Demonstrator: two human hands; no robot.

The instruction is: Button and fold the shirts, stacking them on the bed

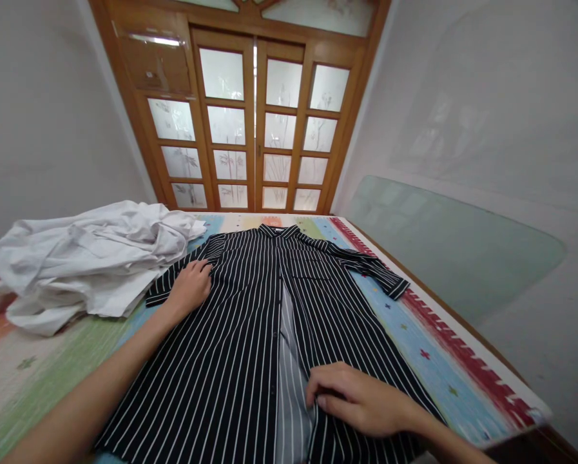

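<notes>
A black shirt (231, 322) with white stripes lies spread out, its collar at the far end and the lower front parted, so that a paler inner side shows. My left hand (192, 283) rests on the shirt beside the left sleeve, fingers slightly bent against the cloth and not closed on it. At the lower right, my right hand (351, 393) has its fingers curled and its thumb tucked in at the edge of the right front panel, closed on the shirt's cloth. The fingertips are partly hidden.
A crumpled heap of white cloth (90, 251) lies to the left of the shirt. Underneath is a colourful patterned cover (71, 361). A pale green panel (453, 238) stands against the right wall, and wooden doors (254, 122) with frosted panes are at the back.
</notes>
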